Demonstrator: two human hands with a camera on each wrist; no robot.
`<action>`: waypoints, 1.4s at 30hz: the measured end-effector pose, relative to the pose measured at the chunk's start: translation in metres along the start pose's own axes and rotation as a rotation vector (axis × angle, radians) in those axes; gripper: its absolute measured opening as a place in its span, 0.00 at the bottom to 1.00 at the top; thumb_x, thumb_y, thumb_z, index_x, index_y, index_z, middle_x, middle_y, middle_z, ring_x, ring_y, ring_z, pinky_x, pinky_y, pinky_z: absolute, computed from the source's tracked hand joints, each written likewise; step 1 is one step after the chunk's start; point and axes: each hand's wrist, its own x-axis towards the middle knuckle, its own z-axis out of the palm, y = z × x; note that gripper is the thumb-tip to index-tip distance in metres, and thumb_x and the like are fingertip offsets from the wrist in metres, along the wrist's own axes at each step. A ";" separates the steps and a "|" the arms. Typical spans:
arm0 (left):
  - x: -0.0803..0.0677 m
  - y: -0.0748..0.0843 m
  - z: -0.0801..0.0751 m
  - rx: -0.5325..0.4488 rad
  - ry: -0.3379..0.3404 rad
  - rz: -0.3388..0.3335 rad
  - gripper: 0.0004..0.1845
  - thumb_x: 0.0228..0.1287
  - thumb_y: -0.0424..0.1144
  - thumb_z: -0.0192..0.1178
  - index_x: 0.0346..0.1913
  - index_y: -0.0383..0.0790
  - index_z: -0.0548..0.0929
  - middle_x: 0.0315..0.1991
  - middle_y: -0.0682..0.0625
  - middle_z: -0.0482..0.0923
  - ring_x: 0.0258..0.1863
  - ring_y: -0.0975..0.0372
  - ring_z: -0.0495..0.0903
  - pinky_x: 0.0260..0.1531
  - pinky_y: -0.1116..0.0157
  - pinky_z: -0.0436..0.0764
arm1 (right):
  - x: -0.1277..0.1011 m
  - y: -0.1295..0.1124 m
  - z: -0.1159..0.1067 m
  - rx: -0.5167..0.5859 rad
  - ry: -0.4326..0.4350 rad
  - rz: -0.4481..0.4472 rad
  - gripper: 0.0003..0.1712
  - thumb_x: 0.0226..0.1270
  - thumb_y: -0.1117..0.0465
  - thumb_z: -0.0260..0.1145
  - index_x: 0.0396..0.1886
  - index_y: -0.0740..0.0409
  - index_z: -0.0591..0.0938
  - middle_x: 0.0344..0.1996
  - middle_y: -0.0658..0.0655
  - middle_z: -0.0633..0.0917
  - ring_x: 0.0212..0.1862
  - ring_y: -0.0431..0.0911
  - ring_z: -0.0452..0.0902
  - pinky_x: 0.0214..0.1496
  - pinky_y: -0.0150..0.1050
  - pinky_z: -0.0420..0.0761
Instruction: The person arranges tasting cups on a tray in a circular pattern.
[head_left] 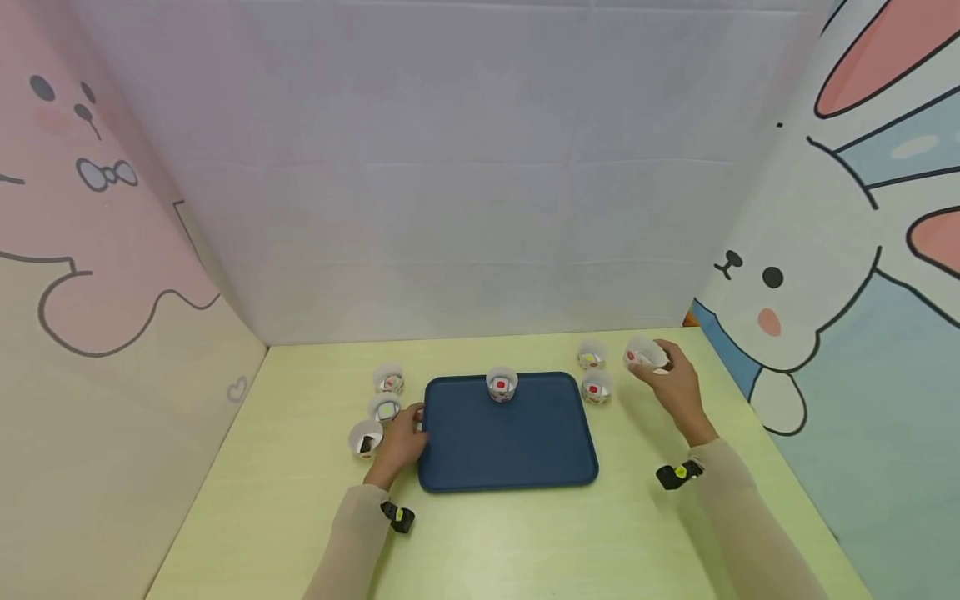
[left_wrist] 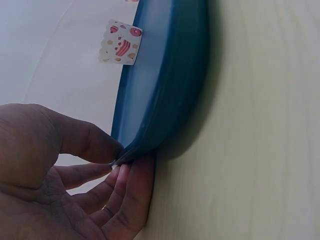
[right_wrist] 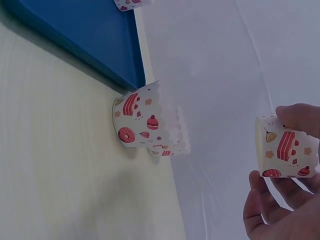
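Observation:
My left hand (head_left: pixel 401 442) pinches the left rim of a dark blue tray (head_left: pixel 510 450); in the left wrist view the thumb lies over the rim and the fingers are beneath it. A white paper baking cup (head_left: pixel 501 386) with a red item inside stands at the tray's back edge. Over the table's right side, my right hand (head_left: pixel 677 390) grips another baking cup (right_wrist: pixel 285 150), printed with cakes and sweets, between thumb and fingers. It is raised off the table, tilted on its side in the right wrist view.
Left of the tray stand three baking cups, the nearest (head_left: pixel 366 439) holding something black. Two more, one in front (head_left: pixel 597 387) and one behind (head_left: pixel 592 355), stand just right of the tray. A white sheet (head_left: pixel 465 208) rises behind the pale table (head_left: pixel 495 542).

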 end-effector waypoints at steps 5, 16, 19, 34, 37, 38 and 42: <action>0.000 0.000 0.000 0.003 -0.002 -0.005 0.31 0.58 0.28 0.56 0.68 0.34 0.71 0.53 0.41 0.77 0.34 0.59 0.75 0.33 0.63 0.74 | -0.004 -0.011 0.000 0.007 -0.004 -0.023 0.39 0.64 0.48 0.68 0.70 0.59 0.67 0.59 0.66 0.75 0.52 0.49 0.70 0.37 0.29 0.74; 0.001 0.001 -0.002 0.000 -0.002 -0.003 0.31 0.58 0.28 0.55 0.68 0.34 0.70 0.53 0.40 0.77 0.34 0.59 0.75 0.33 0.63 0.74 | -0.013 -0.038 0.001 0.055 -0.057 -0.082 0.38 0.65 0.51 0.68 0.70 0.59 0.66 0.59 0.64 0.75 0.50 0.42 0.71 0.41 0.21 0.74; 0.001 0.001 -0.002 -0.002 -0.007 -0.006 0.31 0.58 0.27 0.55 0.68 0.34 0.70 0.54 0.40 0.76 0.34 0.58 0.75 0.33 0.63 0.74 | -0.016 -0.046 0.003 0.089 -0.088 -0.093 0.38 0.65 0.52 0.68 0.71 0.58 0.65 0.59 0.64 0.75 0.47 0.36 0.73 0.42 0.21 0.75; 0.001 0.001 0.000 0.006 -0.012 -0.011 0.31 0.59 0.28 0.55 0.68 0.33 0.70 0.53 0.41 0.76 0.35 0.58 0.75 0.33 0.63 0.74 | -0.033 -0.067 0.022 0.132 -0.218 -0.117 0.37 0.65 0.57 0.68 0.71 0.58 0.65 0.56 0.66 0.76 0.45 0.45 0.82 0.42 0.29 0.79; 0.001 0.001 -0.001 0.006 -0.012 -0.012 0.31 0.59 0.28 0.55 0.68 0.33 0.70 0.53 0.41 0.76 0.35 0.58 0.75 0.33 0.63 0.74 | -0.034 -0.062 0.031 0.152 -0.226 -0.122 0.36 0.64 0.57 0.69 0.70 0.57 0.66 0.56 0.67 0.76 0.49 0.57 0.82 0.41 0.31 0.80; 0.001 0.001 0.000 0.005 -0.012 -0.012 0.31 0.58 0.28 0.55 0.68 0.33 0.70 0.53 0.40 0.76 0.35 0.58 0.75 0.33 0.62 0.74 | -0.035 -0.062 0.034 0.156 -0.230 -0.121 0.36 0.64 0.57 0.69 0.70 0.57 0.67 0.56 0.67 0.76 0.49 0.58 0.82 0.41 0.31 0.81; 0.001 0.001 0.000 0.007 -0.009 -0.008 0.31 0.58 0.28 0.55 0.68 0.34 0.70 0.53 0.41 0.76 0.35 0.58 0.75 0.34 0.62 0.75 | -0.039 -0.062 0.044 0.151 -0.236 -0.126 0.37 0.63 0.57 0.70 0.70 0.58 0.67 0.55 0.68 0.77 0.48 0.57 0.83 0.40 0.33 0.81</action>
